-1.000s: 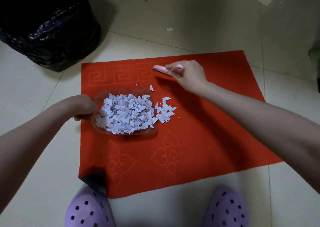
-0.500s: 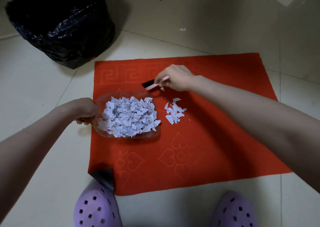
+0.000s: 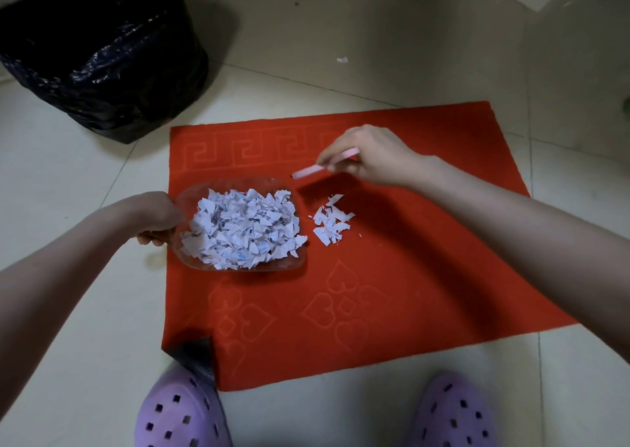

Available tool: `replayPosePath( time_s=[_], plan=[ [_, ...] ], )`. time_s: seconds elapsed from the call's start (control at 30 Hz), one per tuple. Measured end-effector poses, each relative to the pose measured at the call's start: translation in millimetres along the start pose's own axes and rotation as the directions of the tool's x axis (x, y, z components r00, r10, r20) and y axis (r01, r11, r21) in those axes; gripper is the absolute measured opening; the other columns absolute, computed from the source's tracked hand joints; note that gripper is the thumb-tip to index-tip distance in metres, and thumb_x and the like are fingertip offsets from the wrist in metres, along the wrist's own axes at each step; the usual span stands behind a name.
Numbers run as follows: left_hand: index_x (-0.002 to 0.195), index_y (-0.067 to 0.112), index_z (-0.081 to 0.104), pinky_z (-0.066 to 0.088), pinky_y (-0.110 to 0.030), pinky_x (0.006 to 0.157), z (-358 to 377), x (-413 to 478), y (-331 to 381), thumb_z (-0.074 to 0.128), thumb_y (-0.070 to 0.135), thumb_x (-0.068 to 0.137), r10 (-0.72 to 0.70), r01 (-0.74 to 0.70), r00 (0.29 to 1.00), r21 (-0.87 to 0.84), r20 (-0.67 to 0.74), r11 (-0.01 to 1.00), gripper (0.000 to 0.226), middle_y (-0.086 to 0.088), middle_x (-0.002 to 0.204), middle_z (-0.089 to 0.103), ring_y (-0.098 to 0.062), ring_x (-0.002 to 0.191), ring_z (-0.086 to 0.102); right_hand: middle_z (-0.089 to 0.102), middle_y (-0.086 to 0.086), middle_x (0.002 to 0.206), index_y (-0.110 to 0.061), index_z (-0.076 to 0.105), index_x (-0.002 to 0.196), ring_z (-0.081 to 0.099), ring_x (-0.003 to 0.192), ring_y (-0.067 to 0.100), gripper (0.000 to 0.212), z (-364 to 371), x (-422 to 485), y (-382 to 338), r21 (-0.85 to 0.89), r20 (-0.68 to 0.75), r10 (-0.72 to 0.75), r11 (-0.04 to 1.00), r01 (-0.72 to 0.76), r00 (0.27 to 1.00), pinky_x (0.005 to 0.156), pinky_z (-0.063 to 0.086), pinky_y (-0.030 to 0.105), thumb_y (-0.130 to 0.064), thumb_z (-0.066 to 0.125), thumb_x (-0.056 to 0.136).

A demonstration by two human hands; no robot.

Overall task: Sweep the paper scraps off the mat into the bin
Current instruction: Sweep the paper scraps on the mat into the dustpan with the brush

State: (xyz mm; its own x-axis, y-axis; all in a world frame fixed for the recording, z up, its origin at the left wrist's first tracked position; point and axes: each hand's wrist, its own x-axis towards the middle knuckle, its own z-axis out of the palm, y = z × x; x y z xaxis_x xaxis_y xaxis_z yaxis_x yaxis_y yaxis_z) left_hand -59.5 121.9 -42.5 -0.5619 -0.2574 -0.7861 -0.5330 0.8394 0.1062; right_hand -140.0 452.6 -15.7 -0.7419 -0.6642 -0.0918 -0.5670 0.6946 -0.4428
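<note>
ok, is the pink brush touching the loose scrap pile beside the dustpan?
Apart. The head view shows a band of bare red mat between the pink brush and the loose scrap pile.

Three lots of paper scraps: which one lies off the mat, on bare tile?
The lone scrap past the far edge of the mat. The heap sits in the clear dustpan; the small cluster lies on the mat.
</note>
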Motion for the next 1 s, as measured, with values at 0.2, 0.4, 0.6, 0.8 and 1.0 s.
replayPosePath(
  time_s=[0.2, 0.4, 0.6, 0.8, 1.0],
  plan=[
    [0.058, -0.001, 0.051, 0.025, -0.022, 0.043, -0.4, -3.2, -10.2, 0.044, 0.009, 0.091, -0.039, 0.039, 0.999, -0.017, -0.03, 0.999, 0.035, -0.011, 0.043, 0.047, -0.021, 0.041, 0.033, 0.07, -0.01, 0.112, -0.033, 0.07, 0.107, 0.062, 0.108, 0.015, 0.021, 24.5, 50.0, -6.9, 0.006, -0.004, 0.096, 0.995, -0.096, 0.995, 0.076, 0.042, 0.027, -0.026, 0.064, 0.089],
    [0.059, -0.001, 0.048, 0.026, -0.021, 0.043, 4.4, -0.3, -29.9, 0.041, 0.002, 0.09, -0.093, 0.092, 0.995, -0.034, -0.027, 0.995, 0.032, -0.013, 0.048, 0.048, -0.022, 0.043, 0.036, 0.069, -0.008, 0.107, -0.031, 0.07, 0.105, 0.06, 0.102, 0.019, 0.022, 34.6, 64.1, -19.0, -0.121, 0.198, 0.002, 0.992, 0.022, 0.98, 0.072, 0.039, 0.028, -0.018, 0.061, 0.089],
    [0.063, -0.002, 0.049, 0.025, -0.021, 0.043, 4.2, 2.2, -34.9, 0.042, 0.005, 0.091, -0.116, 0.115, 0.992, -0.033, -0.04, 0.993, 0.03, -0.015, 0.048, 0.049, -0.021, 0.041, 0.035, 0.07, -0.014, 0.102, -0.034, 0.07, 0.103, 0.06, 0.099, 0.013, 0.019, 6.5, 29.8, -19.5, -0.156, 0.409, -0.041, 0.981, 0.114, 0.912, 0.082, 0.049, 0.035, -0.026, 0.065, 0.086],
    [0.065, -0.002, 0.05, 0.026, -0.021, 0.044, 4.1, 4.6, -34.7, 0.042, 0.004, 0.091, -0.116, 0.114, 0.992, -0.043, -0.055, 0.993, 0.028, -0.016, 0.051, 0.05, -0.022, 0.043, 0.036, 0.068, -0.017, 0.105, -0.035, 0.069, 0.105, 0.057, 0.102, 0.01, 0.021, -8.7, 18.0, -20.0, -0.13, 0.195, -0.077, 0.986, 0.104, 0.978, 0.075, 0.041, 0.029, -0.024, 0.062, 0.089],
    [0.064, -0.003, 0.05, 0.026, -0.021, 0.045, 3.1, 5.7, -39.4, 0.044, 0.005, 0.091, -0.126, 0.122, 0.989, -0.062, -0.075, 0.991, 0.029, -0.016, 0.048, 0.05, -0.022, 0.043, 0.037, 0.068, -0.01, 0.111, -0.031, 0.069, 0.109, 0.057, 0.107, 0.018, 0.02, 26.8, 49.9, -26.1, -0.11, 0.115, -0.005, 0.994, 0.018, 0.993, 0.079, 0.042, 0.031, -0.025, 0.059, 0.092]
  ],
)
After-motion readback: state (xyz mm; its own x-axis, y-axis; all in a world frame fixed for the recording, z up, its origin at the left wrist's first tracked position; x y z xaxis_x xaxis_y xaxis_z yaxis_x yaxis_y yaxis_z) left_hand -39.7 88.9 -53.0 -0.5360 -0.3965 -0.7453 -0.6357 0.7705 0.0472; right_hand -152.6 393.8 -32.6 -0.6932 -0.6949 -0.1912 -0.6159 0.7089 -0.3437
